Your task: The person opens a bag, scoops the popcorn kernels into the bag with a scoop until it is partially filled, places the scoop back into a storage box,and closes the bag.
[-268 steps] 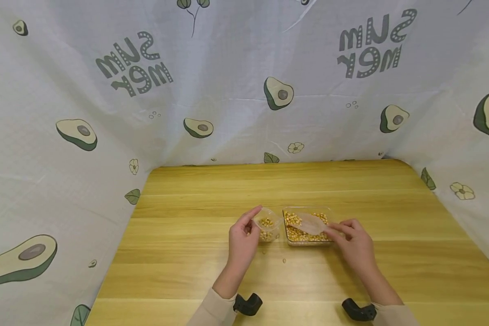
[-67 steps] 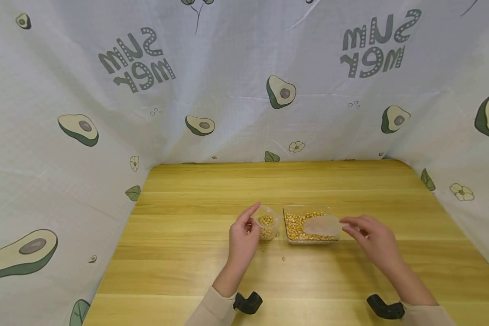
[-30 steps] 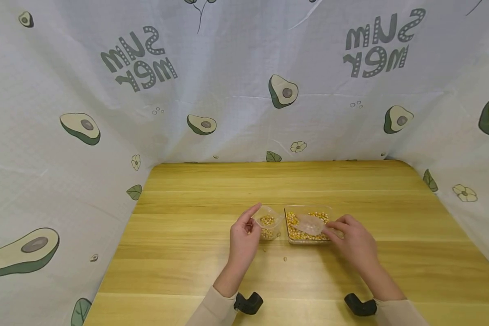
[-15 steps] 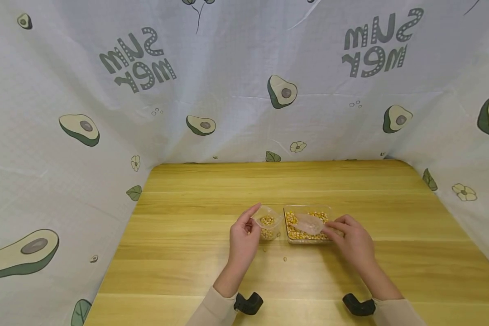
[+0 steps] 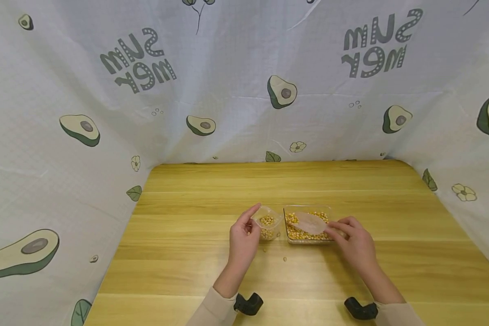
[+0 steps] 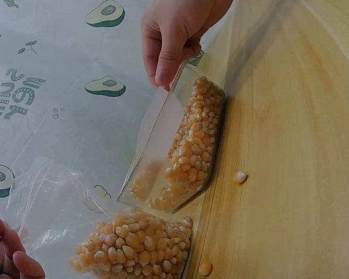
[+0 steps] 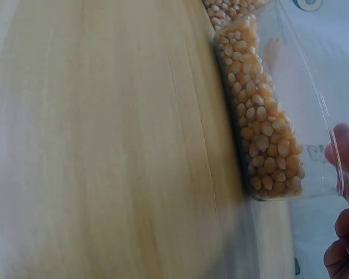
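Note:
My left hand (image 5: 244,237) holds the rim of a clear plastic bag (image 5: 278,216) by its left side, mouth spread. Corn kernels (image 6: 136,244) fill its lower part as it stands on the table. Just to the right is a clear rectangular container (image 5: 309,242), partly filled with corn kernels (image 7: 262,133). My right hand (image 5: 356,242) pinches the handle of a pale translucent scoop (image 5: 311,223) at the container's right side. The scoop's blade lies over the corn inside the container, its tip pointing left. Whether it carries kernels is hard to tell.
Two loose kernels lie on the wooden table (image 5: 195,271) in front of the bag and container, one of them a corn kernel (image 6: 239,178) near the container. A white avocado-print cloth (image 5: 236,81) hangs behind and at both sides.
Since about two seconds ago, my right hand has moved left, carrying the scoop deeper over the container. In the last half second the scoop has shifted only slightly. My left hand stays at the bag.

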A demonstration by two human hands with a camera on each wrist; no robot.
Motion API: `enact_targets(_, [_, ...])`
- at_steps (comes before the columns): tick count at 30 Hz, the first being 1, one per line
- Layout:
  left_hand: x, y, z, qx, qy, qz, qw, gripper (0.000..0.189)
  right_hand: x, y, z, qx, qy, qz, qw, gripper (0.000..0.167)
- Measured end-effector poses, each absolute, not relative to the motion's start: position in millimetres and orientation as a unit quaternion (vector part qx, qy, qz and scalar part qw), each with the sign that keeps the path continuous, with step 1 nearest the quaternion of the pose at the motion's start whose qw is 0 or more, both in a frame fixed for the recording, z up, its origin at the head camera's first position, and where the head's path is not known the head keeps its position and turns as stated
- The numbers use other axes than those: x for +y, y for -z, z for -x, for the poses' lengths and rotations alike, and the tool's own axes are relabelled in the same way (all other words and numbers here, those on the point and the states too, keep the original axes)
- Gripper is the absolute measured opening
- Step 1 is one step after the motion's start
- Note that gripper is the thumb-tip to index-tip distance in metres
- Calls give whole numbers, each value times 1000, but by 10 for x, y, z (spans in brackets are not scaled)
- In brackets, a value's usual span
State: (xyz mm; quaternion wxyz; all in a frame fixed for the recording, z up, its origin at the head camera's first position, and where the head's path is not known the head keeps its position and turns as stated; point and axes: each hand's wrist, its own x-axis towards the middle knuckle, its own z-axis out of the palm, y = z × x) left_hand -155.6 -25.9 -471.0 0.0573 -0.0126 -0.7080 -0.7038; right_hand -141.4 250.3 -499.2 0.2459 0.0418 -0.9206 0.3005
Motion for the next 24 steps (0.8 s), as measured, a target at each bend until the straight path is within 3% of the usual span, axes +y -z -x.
enact_targets(24, [-233, 4694, 1560, -710, 702, 19, 58, 48, 2552, 4763, 1228, -887, -360, -52, 283, 18])
